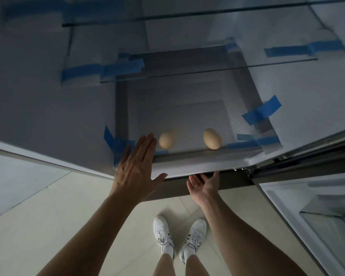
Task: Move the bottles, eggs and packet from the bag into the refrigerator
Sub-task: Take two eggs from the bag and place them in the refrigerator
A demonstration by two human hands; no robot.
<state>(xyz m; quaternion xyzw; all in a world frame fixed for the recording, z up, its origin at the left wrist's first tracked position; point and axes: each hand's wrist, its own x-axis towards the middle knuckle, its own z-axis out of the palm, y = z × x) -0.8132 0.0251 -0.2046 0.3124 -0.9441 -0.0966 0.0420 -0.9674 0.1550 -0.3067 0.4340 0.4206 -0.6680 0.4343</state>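
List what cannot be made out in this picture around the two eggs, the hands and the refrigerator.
1. Head view: the bag, bottles and packet lie outside the frame.
2. The left pale brown egg is motion-blurred; whether the left hand touches it cannot be told.
3. Fingertips of the right hand are partly hidden under the white shelf lip.
4. The clear door bin is cut off by the right edge.

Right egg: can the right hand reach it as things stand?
Probably yes: the right hand is open just below the shelf lip, and the right egg lies close behind it, uncovered.
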